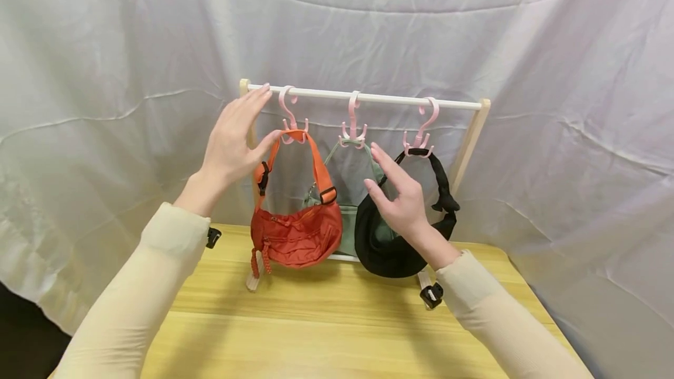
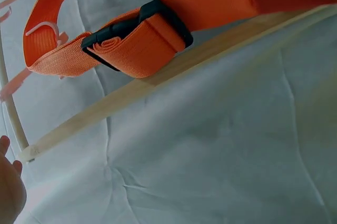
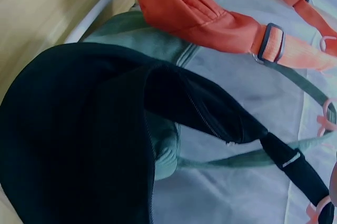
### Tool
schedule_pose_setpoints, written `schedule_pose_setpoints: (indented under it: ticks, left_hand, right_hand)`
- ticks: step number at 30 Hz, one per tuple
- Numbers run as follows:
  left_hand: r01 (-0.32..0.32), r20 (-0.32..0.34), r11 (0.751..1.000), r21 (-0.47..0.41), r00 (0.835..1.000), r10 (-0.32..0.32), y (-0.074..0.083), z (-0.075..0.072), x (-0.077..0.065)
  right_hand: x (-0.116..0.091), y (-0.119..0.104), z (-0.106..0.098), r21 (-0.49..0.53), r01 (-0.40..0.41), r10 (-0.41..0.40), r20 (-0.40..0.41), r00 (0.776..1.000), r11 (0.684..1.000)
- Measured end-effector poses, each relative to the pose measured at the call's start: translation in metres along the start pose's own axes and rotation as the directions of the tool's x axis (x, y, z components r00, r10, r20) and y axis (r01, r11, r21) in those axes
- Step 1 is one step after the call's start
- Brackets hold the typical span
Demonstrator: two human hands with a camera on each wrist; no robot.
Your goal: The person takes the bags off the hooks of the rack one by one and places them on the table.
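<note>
A red-orange shoulder bag (image 1: 299,233) hangs by its orange strap (image 1: 320,171) from a pink hook (image 1: 289,111) on the left. My left hand (image 1: 229,136) is raised beside it, fingers straight, the thumb tip overlapping the strap's top; contact cannot be told. On the right, a black shoulder bag (image 1: 387,259) hangs from another pink hook (image 1: 421,127); its zip lies partly open in the right wrist view. In front of this bag is my right hand (image 1: 397,197), fingers extended, holding nothing. Between and behind them a green bag (image 1: 347,230), partly hidden, hangs from the middle hook (image 1: 353,116).
The hooks hang on the white rail (image 1: 387,97) of a small rack with wooden side posts (image 1: 470,139). It stands on a wooden table (image 1: 295,332). Grey-white cloth (image 1: 337,34) hangs behind the rack and down both sides.
</note>
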State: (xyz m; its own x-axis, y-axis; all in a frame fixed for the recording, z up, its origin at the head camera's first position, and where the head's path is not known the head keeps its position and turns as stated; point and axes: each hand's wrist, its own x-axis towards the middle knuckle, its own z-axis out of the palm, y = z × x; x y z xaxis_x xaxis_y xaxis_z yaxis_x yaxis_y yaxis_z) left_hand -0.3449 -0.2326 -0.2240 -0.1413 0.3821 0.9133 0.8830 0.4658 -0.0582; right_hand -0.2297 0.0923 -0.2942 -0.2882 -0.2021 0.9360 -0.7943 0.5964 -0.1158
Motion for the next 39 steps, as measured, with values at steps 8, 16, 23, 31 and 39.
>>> schedule_pose_setpoints:
  ticks: [8, 16, 23, 31, 39]
  left_hand:
    - [-0.001, 0.064, 0.998, 0.070, 0.998, -0.004, -0.005, -0.001, 0.015]
    - [-0.019, 0.121, 0.993, 0.117, 0.993, 0.004, -0.011, -0.001, 0.026]
    - [-0.019, 0.157, 0.988, 0.152, 0.988, -0.005, -0.013, -0.001, 0.036]
    - [-0.026, 0.158, 0.988, 0.150, 0.988, 0.003, -0.020, 0.000, 0.039]
    - [-0.035, 0.079, 0.993, 0.109, 0.996, 0.027, -0.018, 0.003, 0.041]
  right_hand:
    - [0.009, 0.000, 0.027, 0.023, -0.034, 0.033, 0.038, 0.999, 0.999]
    - [0.015, -0.005, 0.049, 0.059, -0.134, 0.127, 0.115, 0.985, 0.989]
    - [0.023, -0.005, 0.062, 0.046, -0.159, 0.151, 0.144, 0.978, 0.986]
    - [0.031, -0.005, 0.078, -0.011, -0.236, 0.234, 0.195, 0.952, 0.972]
    - [0.038, -0.002, 0.092, -0.021, -0.302, 0.299, 0.222, 0.928, 0.953]
